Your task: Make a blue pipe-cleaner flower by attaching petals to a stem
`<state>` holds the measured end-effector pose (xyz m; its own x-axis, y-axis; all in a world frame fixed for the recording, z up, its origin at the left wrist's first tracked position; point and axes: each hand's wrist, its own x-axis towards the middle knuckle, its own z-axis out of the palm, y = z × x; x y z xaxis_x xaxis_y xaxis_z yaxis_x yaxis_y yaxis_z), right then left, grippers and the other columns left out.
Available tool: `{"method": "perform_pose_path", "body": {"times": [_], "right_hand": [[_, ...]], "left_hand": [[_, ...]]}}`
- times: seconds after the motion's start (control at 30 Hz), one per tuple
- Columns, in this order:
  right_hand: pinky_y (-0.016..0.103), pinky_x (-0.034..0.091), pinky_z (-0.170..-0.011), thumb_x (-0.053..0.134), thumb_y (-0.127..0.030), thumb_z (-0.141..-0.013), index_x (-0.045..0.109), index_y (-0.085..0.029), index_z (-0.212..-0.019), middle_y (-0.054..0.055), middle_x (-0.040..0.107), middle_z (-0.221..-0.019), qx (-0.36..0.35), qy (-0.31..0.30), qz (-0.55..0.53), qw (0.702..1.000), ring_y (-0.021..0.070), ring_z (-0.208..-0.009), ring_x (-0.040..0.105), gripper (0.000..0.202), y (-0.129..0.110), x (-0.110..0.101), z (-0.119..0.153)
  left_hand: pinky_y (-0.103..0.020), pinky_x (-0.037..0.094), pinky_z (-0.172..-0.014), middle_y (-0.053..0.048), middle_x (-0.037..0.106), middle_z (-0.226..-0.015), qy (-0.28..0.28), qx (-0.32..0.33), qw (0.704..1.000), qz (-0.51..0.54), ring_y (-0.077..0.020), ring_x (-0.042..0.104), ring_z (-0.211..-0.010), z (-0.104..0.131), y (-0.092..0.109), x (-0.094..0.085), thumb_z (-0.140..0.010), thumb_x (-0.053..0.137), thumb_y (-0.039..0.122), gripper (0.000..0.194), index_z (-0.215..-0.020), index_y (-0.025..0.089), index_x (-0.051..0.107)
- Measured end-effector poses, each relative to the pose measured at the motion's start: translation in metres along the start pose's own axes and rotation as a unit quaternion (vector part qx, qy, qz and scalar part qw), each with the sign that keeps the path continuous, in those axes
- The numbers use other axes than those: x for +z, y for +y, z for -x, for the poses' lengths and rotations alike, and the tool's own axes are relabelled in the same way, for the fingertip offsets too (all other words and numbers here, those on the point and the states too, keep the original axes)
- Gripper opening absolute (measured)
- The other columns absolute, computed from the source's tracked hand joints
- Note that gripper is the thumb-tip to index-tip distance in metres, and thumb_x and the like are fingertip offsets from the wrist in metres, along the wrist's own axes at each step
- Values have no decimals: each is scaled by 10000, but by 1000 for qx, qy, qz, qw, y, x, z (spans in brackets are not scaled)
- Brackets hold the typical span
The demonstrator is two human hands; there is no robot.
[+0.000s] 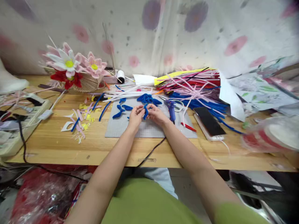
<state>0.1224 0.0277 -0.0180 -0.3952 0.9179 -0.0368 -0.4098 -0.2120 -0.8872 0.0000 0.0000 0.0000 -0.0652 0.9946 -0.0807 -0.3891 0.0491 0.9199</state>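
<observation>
My left hand [136,115] and my right hand [156,114] meet over the grey mat [121,130]. Between their fingertips is a short piece of blue pipe cleaner [145,111], bent into a curve and held by both. Just beyond lies a cluster of blue petal shapes [146,98] on the mat. More looped blue pieces [118,112] rest to the left of my left hand. A blue glue gun [171,110] lies right of my right hand, its cord running toward the table's front edge.
A bundle of pink, red and blue pipe cleaners [196,85] lies at the back right. Near it are a phone [209,121] and a red pen-like object [188,127]. Pipe cleaner flowers [70,63], scraps [80,123] and a power strip [28,130] are on the left.
</observation>
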Motion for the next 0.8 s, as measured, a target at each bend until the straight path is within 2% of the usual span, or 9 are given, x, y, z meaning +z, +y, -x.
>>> {"method": "perform_pose_path", "body": {"times": [0.1, 0.2, 0.33, 0.43, 0.53, 0.67, 0.73, 0.8], "right_hand": [[192, 428, -506, 765, -279, -571, 472, -217, -837, -72, 568, -673, 15, -1, 33, 999, 68, -534, 528, 400, -2, 1, 5], [201, 446, -536, 742, -235, -577, 521, -212, -854, -52, 586, -745, 8, 7, 47, 999, 73, -591, 540, 355, -6, -2, 9], [214, 457, -574, 695, -280, -640, 579, -206, -907, -21, 604, -840, -6, 22, 34, 999, 76, -645, 547, 301, -10, -4, 11], [205, 450, -581, 724, -293, -633, 594, -208, -928, -34, 589, -786, -9, 21, 38, 999, 68, -634, 541, 333, -8, -2, 10], [197, 445, -566, 779, -245, -546, 583, -196, -855, -57, 564, -667, 5, 49, 20, 999, 62, -576, 528, 370, -4, 1, 7], [214, 484, -617, 792, -210, -503, 548, -194, -791, -59, 576, -618, 20, 98, -37, 994, 75, -588, 560, 377, 0, 5, 3], [223, 498, -641, 789, -201, -507, 543, -196, -781, -54, 591, -629, 26, 99, -47, 994, 79, -606, 575, 369, 1, 8, 2], [230, 505, -645, 788, -210, -517, 544, -198, -780, -52, 599, -634, 31, 89, -34, 995, 84, -612, 585, 359, -2, 10, 3]], "left_hand": [[-213, 464, -686, 13, 619, -745, 15, 30, 999, -15, -85, 595, -694, 0, -1, -1, -683, 617, 116, 224, -873, 170, 512], [-228, 465, -697, 22, 607, -733, 9, 76, 994, -80, -94, 596, -699, -2, 2, -8, -660, 622, 88, 262, -872, 183, 501], [-238, 458, -672, 22, 600, -717, -43, 105, 974, -197, -103, 592, -681, -4, 9, -20, -653, 610, 59, 284, -898, 184, 539], [-237, 449, -660, -2, 629, -750, -82, 99, 960, -247, -122, 605, -740, -4, 12, -25, -654, 611, 59, 296, -927, 173, 587], [-233, 462, -667, -4, 634, -745, -59, 84, 972, -209, -116, 601, -731, -3, 9, -25, -655, 645, 99, 270, -913, 169, 605], [-258, 505, -653, -2, 628, -741, -24, -19, 997, -70, -107, 598, -670, -2, 5, -24, -632, 719, 209, 313, -910, 159, 583], [-253, 513, -633, -9, 635, -769, -27, -51, 998, -30, -104, 600, -662, 0, 4, -24, -606, 745, 212, 360, -920, 157, 578], [-223, 509, -609, -10, 635, -783, -23, -53, 998, -17, -92, 599, -658, 0, 4, -25, -601, 747, 192, 365, -922, 159, 578]]}}
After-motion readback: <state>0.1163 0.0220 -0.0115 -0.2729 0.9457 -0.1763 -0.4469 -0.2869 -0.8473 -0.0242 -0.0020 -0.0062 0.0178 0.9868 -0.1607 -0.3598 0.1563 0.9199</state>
